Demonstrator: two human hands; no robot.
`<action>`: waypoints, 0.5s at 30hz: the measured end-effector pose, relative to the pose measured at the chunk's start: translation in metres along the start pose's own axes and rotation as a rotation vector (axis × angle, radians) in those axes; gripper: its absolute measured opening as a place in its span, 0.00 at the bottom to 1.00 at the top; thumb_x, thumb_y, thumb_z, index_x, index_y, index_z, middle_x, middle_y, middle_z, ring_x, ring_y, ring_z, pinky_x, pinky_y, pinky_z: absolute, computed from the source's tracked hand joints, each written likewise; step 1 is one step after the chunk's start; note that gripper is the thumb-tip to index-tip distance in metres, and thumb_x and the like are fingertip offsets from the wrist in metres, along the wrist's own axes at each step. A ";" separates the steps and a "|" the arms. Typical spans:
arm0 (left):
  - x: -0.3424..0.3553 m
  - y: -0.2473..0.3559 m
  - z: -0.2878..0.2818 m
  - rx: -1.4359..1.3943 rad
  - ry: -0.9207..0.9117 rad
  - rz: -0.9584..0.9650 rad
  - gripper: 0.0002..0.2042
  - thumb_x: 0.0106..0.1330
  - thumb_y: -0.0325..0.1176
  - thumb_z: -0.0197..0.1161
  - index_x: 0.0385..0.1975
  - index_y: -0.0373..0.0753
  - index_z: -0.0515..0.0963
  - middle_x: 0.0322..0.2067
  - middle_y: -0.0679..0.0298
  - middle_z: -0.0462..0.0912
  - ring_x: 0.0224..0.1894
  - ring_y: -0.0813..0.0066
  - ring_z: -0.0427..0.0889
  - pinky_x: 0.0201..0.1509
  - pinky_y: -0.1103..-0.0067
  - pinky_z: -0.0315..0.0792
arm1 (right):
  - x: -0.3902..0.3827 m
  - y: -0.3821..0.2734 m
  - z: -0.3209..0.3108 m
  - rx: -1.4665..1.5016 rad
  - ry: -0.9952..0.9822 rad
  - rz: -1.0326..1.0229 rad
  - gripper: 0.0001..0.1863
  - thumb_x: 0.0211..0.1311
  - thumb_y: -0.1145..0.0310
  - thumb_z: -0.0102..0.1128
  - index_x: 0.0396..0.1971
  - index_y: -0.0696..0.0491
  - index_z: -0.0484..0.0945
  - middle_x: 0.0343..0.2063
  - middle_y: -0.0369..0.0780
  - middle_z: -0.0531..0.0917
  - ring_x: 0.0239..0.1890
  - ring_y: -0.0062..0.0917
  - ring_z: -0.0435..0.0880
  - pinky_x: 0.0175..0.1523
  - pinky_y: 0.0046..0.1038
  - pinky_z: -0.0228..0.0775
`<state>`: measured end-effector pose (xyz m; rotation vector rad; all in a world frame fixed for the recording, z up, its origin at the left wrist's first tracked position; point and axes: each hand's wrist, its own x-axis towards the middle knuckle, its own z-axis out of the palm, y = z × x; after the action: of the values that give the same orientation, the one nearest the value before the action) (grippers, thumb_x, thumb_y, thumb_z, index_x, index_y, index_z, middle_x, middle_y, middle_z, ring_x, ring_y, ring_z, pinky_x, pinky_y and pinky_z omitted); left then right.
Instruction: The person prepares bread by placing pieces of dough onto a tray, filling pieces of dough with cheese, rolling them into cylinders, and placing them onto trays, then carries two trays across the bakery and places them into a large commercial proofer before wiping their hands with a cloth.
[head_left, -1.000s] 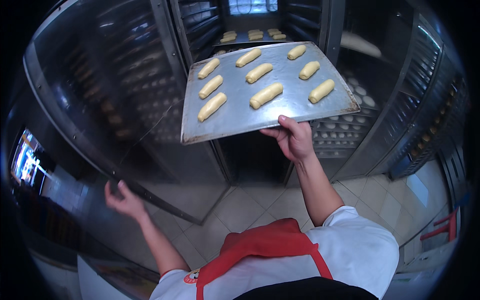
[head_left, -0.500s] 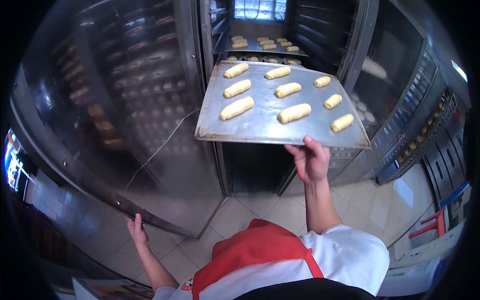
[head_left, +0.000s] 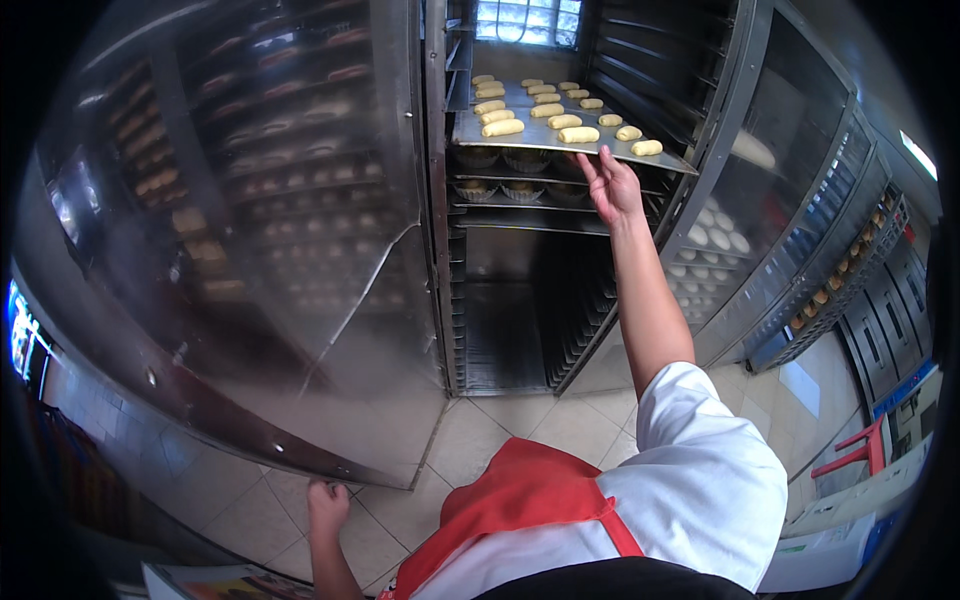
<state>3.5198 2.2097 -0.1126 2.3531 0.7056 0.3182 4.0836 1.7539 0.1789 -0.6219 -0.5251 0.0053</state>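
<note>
A metal baking tray (head_left: 560,148) with several pale rolled dough pieces (head_left: 579,135) lies most of the way inside a tall steel cabinet (head_left: 436,200). My right hand (head_left: 612,188) grips the tray's front edge, thumb at the rim and fingers partly hidden beneath. Its arm stretches far forward. My left hand (head_left: 328,503) is low on the left with its fingers curled in, just below the lower edge of the cabinet's open glazed door (head_left: 330,380). Nothing shows in that hand.
Below the tray, shelves carry cupped dough pieces (head_left: 522,190). Rack rails (head_left: 655,62) line the cabinet walls. A second glazed door (head_left: 765,150) stands at the right. Farther right are a crate of baked goods (head_left: 835,285) and a red stool (head_left: 862,448) on the tiled floor.
The tray has moved forward into the cabinet with my right hand still on its front edge. My left hand has shifted right and down, and its fingers have curled.
</note>
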 end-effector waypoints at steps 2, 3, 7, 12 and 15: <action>-0.016 0.016 0.000 0.071 -0.159 0.008 0.11 0.63 0.30 0.64 0.37 0.25 0.82 0.30 0.39 0.85 0.36 0.39 0.87 0.44 0.57 0.79 | 0.021 0.009 -0.008 -0.019 0.005 -0.051 0.20 0.80 0.74 0.55 0.62 0.72 0.69 0.62 0.54 0.78 0.64 0.48 0.81 0.70 0.43 0.82; -0.024 0.016 0.001 0.095 -0.223 0.047 0.13 0.64 0.32 0.65 0.37 0.26 0.82 0.30 0.39 0.84 0.35 0.38 0.86 0.43 0.55 0.79 | 0.034 0.017 -0.005 -0.037 0.073 -0.029 0.19 0.81 0.74 0.54 0.61 0.72 0.70 0.60 0.53 0.79 0.63 0.47 0.82 0.67 0.43 0.84; -0.046 0.057 0.025 0.069 -0.393 0.228 0.15 0.66 0.39 0.66 0.39 0.31 0.84 0.34 0.42 0.87 0.39 0.36 0.86 0.46 0.51 0.79 | 0.051 0.015 -0.007 -0.040 0.372 0.111 0.17 0.82 0.72 0.53 0.57 0.73 0.71 0.57 0.53 0.79 0.57 0.45 0.87 0.62 0.39 0.88; -0.086 0.127 0.075 -0.067 -0.245 0.444 0.15 0.63 0.44 0.74 0.42 0.40 0.90 0.40 0.53 0.91 0.47 0.49 0.90 0.55 0.61 0.81 | -0.108 0.034 -0.028 -0.538 0.019 0.130 0.23 0.78 0.63 0.63 0.63 0.63 0.75 0.54 0.45 0.85 0.52 0.34 0.90 0.55 0.34 0.85; -0.104 0.172 0.119 -0.208 -0.295 0.379 0.13 0.59 0.39 0.80 0.40 0.40 0.91 0.39 0.56 0.92 0.44 0.59 0.91 0.51 0.66 0.83 | -0.243 0.023 -0.111 -0.771 -0.058 0.402 0.28 0.76 0.61 0.66 0.68 0.60 0.74 0.54 0.42 0.86 0.51 0.27 0.88 0.55 0.32 0.83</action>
<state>3.5504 1.9785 -0.0949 2.2572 0.0799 0.1877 3.9282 1.6722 -0.0238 -1.4782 -0.4422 0.2088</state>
